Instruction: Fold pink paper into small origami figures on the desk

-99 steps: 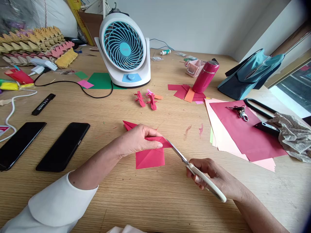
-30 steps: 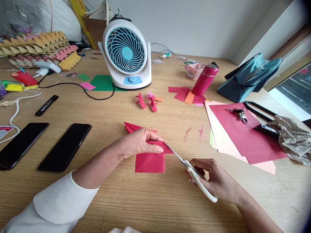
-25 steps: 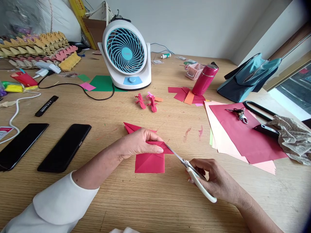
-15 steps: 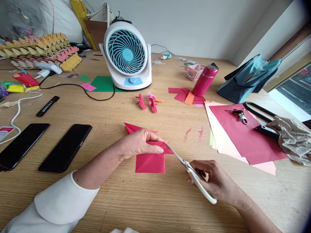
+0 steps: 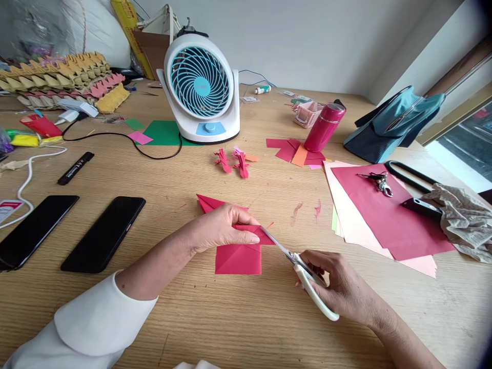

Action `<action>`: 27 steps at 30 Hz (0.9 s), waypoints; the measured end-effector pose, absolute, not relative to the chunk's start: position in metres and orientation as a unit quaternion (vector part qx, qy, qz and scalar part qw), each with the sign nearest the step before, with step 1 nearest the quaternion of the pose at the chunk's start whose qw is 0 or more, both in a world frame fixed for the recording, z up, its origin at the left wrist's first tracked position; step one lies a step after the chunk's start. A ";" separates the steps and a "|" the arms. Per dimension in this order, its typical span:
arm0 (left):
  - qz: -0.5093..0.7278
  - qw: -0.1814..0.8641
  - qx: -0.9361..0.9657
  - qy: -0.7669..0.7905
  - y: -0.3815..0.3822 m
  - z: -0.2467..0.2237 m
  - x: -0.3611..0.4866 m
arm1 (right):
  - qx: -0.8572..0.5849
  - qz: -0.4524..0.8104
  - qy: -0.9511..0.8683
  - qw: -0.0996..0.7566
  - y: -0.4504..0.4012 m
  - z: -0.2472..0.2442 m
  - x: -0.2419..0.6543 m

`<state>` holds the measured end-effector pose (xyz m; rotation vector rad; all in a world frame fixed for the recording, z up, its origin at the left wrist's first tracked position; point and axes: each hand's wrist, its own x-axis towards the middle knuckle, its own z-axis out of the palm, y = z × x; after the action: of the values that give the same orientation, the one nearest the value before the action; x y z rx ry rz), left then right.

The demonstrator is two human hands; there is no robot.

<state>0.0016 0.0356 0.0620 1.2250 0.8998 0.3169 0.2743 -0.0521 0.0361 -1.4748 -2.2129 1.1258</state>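
My left hand [image 5: 226,225] pinches a folded piece of red paper [image 5: 266,237] between thumb and fingers. White-handled scissors [image 5: 315,297] are in my right hand [image 5: 338,284], their blades at the upper right edge of that folded paper. A thin red sliver stands off the edge by the blade tips. Below the held piece lies a creased red paper square [image 5: 238,260]; whether the two are joined I cannot tell. Behind my left hand rests another folded red paper [image 5: 209,203], partly hidden by the hand.
Two dark phones [image 5: 103,234] lie left of my arm, with a black marker [image 5: 76,168] beyond. Small red paper figures [image 5: 241,165] sit ahead, before a white fan [image 5: 202,87]. Right are a red flask [image 5: 325,127], a teal bag [image 5: 395,125] and stacked paper sheets [image 5: 369,205] bearing keys.
The scissors' handles have closed slightly, and the red sliver at the paper's edge sticks out further to the right. My left hand has barely shifted.
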 end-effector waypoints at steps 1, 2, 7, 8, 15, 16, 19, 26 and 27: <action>0.141 0.713 0.554 0.407 0.036 0.062 0.002 | -0.506 0.382 -0.763 0.125 -0.052 0.036 0.274; 0.139 0.711 0.555 0.408 0.035 0.062 0.002 | -0.505 0.376 -0.766 0.124 -0.052 0.036 0.274; 0.147 0.705 0.561 0.408 0.035 0.060 0.002 | -0.497 0.317 -0.798 0.128 -0.052 0.035 0.276; 0.151 0.705 0.561 0.406 0.035 0.059 0.002 | -0.494 0.304 -0.804 0.131 -0.052 0.034 0.276; 0.162 0.717 0.549 0.398 0.035 0.058 0.004 | -0.492 0.282 -0.811 0.145 -0.052 0.032 0.278; 0.166 0.714 0.550 0.400 0.035 0.059 0.004 | -0.493 0.286 -0.808 0.148 -0.053 0.032 0.278; 0.167 0.707 0.556 0.403 0.035 0.059 0.004 | -0.502 0.296 -0.797 0.157 -0.053 0.030 0.277; 0.182 0.710 0.549 0.402 0.034 0.060 0.006 | -0.561 0.175 -0.789 0.178 -0.038 0.018 0.287; 0.185 0.710 0.546 0.403 0.034 0.060 0.006 | -0.573 0.127 -0.791 0.173 -0.035 0.016 0.291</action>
<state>0.0065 0.0340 0.0601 1.2121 0.8939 0.4112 0.2911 -0.0352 0.0162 -1.6238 -2.2436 0.3613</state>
